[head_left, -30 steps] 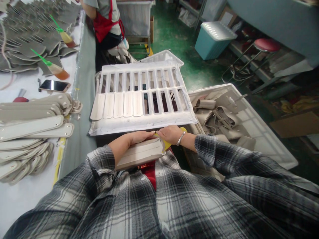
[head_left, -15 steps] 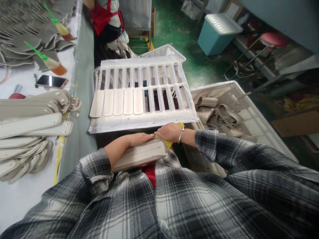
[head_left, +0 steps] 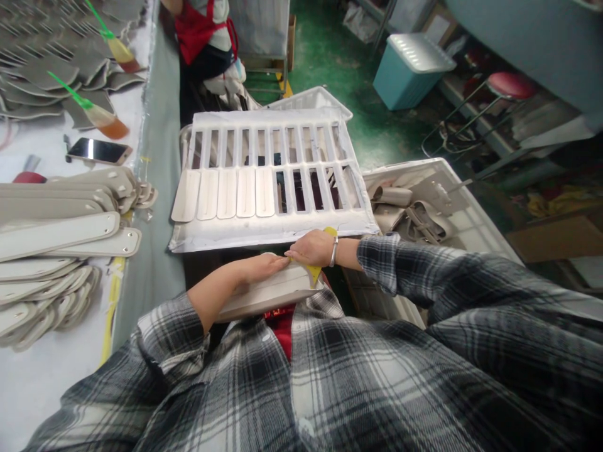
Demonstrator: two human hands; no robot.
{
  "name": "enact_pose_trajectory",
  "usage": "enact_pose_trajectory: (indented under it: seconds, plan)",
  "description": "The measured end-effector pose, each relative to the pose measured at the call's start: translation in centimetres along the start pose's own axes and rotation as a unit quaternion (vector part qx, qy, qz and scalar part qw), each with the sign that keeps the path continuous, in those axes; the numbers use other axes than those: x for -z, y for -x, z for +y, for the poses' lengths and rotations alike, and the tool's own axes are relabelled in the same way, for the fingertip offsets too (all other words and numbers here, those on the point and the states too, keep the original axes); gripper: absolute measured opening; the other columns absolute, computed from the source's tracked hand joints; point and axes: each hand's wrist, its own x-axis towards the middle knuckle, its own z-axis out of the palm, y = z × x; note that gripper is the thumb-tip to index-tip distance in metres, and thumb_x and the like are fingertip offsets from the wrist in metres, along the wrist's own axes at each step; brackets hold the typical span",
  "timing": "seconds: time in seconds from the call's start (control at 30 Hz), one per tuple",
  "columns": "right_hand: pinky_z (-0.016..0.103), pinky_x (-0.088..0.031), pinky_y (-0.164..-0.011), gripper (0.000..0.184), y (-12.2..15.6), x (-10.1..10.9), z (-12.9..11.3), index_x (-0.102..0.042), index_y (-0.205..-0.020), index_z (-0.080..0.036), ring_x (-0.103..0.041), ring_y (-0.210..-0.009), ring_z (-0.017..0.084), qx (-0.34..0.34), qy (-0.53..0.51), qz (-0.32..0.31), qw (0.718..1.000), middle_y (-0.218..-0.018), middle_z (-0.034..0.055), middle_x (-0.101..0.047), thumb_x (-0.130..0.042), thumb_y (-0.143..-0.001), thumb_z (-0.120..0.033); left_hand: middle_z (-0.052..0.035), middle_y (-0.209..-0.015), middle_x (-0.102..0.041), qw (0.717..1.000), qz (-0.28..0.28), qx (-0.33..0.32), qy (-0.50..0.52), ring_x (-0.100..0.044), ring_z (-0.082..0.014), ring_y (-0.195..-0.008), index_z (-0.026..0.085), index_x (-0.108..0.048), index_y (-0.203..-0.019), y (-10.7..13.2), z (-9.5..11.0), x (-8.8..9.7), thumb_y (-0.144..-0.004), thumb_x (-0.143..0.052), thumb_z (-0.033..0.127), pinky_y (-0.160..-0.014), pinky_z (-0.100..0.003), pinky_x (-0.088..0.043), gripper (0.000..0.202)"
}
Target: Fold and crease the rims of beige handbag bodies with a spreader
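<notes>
At my waist is a cream leather-like piece [head_left: 264, 294], long and fairly thick, with a line along its upper face. My left hand [head_left: 259, 267] lies over its far side, fingers stretched out flat and pointing right; its thumb is hard to make out. A flat yellow scraper-like piece [head_left: 315, 273] is closed in my right hand [head_left: 313, 248], with one end showing beside the wrist and the other against the right end of the cream piece. The fingertips of both hands meet. Just beyond is a white slotted rack [head_left: 277, 227] with several cream strips [head_left: 227, 194] on it.
Left, a table carries stacked cream straps [head_left: 61, 235], a phone [head_left: 98, 150], glue bottles [head_left: 106, 122] with green tips and grey pieces [head_left: 42, 69]. At right stands a white crate [head_left: 475, 213] with beige leather items. Another person [head_left: 202, 37] is beyond the rack.
Both hands have shifted slightly left, the right one also a little up, with the yellow piece in it. The view has tilted slightly.
</notes>
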Motion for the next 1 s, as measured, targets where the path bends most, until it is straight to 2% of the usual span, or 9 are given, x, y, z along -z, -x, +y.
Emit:
enact_pose_trajectory:
  seconds: [0.1,0.2,0.4,0.53,0.67,0.73,0.8,0.9,1.0]
  plan:
    - [0.031,-0.041,-0.072,0.054,-0.8,0.2,-0.3,-0.068,-0.090,-0.016,-0.064,-0.088,0.023,0.026,0.001,0.006,1.000,-0.093,0.0115,-0.071,-0.024,-0.097,-0.045,-0.0039,-0.121,-0.062,0.999,-0.042,-0.017,-0.001,-0.058,-0.0211,-0.106,0.019,-0.059,-0.117,0.9,-0.3,0.5,-0.091,-0.035,0.052,-0.094,-0.030,-0.042,0.048]
    - [0.031,-0.042,-0.070,0.056,-1.5,0.3,-0.8,-0.069,-0.091,-0.018,-0.065,-0.087,0.023,0.035,0.013,0.019,0.999,-0.092,0.0105,-0.071,-0.022,-0.097,-0.047,-0.0083,-0.130,-0.056,0.998,-0.063,0.002,-0.029,-0.056,-0.0228,-0.111,0.017,-0.048,-0.131,2.5,-0.5,0.9,-0.088,-0.025,0.061,-0.099,-0.033,-0.039,0.065]
    - [0.032,-0.043,-0.071,0.056,-4.3,1.6,-2.1,-0.069,-0.093,-0.018,-0.065,-0.090,0.023,0.072,0.042,0.040,0.996,-0.092,0.0097,-0.071,-0.023,-0.096,-0.048,-0.0192,-0.138,-0.045,0.984,0.023,0.099,-0.145,-0.047,-0.0325,-0.123,0.008,-0.028,-0.142,7.0,-0.1,0.1,-0.082,-0.031,0.067,-0.100,-0.041,-0.036,0.085]
    - [0.034,-0.044,-0.078,0.044,-4.4,3.5,0.2,-0.063,-0.112,-0.020,-0.062,-0.097,0.025,-0.004,0.052,0.070,0.996,-0.100,0.0099,-0.069,-0.031,-0.095,-0.044,-0.0224,-0.140,-0.041,0.968,0.102,0.100,-0.205,-0.046,-0.0343,-0.124,0.006,-0.015,-0.145,8.5,1.2,-1.7,-0.077,-0.042,0.067,-0.100,-0.041,-0.036,0.095]
    - [0.035,-0.043,-0.088,0.052,-0.1,3.5,4.5,-0.057,-0.121,-0.016,-0.059,-0.105,0.028,-0.167,-0.039,0.045,0.984,-0.107,0.0133,-0.066,-0.041,-0.090,-0.054,-0.0192,-0.140,-0.042,0.972,0.105,0.020,-0.210,-0.045,-0.0325,-0.125,0.011,-0.023,-0.143,6.7,4.1,-3.1,-0.072,-0.049,0.068,-0.101,-0.038,-0.036,0.095]
    - [0.036,-0.043,-0.090,0.058,3.1,2.4,5.8,-0.059,-0.116,-0.013,-0.060,-0.104,0.029,-0.247,-0.120,0.013,0.962,-0.106,0.0153,-0.066,-0.036,-0.089,-0.059,-0.0160,-0.138,-0.045,0.979,0.072,-0.019,-0.191,-0.046,-0.0309,-0.124,0.015,-0.031,-0.139,4.8,5.5,-3.3,-0.068,-0.054,0.068,-0.100,-0.036,-0.037,0.091]
    - [0.036,-0.046,-0.086,0.060,6.3,0.7,6.3,-0.061,-0.110,-0.012,-0.063,-0.096,0.027,-0.284,-0.234,-0.034,0.929,-0.099,0.0149,-0.067,-0.031,-0.090,-0.061,-0.0155,-0.138,-0.045,0.982,0.040,-0.046,-0.179,-0.045,-0.0300,-0.124,0.015,-0.035,-0.135,2.7,6.5,-3.3,-0.064,-0.061,0.065,-0.100,-0.035,-0.037,0.091]
    - [0.031,-0.051,-0.070,0.046,10.4,-2.2,5.7,-0.059,-0.102,-0.014,-0.066,-0.074,0.019,-0.247,-0.456,-0.097,0.850,-0.085,0.0090,-0.068,-0.043,-0.088,-0.054,-0.0175,-0.136,-0.045,0.981,0.027,-0.049,-0.188,-0.046,-0.0308,-0.122,0.013,-0.034,-0.133,0.3,6.9,-3.6,-0.055,-0.068,0.063,-0.099,-0.035,-0.038,0.098]
    - [0.024,-0.051,-0.060,0.028,12.7,-4.8,4.8,-0.056,-0.094,-0.013,-0.062,-0.062,0.013,-0.161,-0.627,-0.105,0.755,-0.080,0.0039,-0.066,-0.062,-0.080,-0.037,-0.0152,-0.121,-0.055,0.974,0.042,-0.032,-0.223,-0.054,-0.0308,-0.109,0.014,-0.042,-0.123,-0.5,6.8,-4.5,-0.054,-0.068,0.063,-0.089,-0.036,-0.044,0.089]
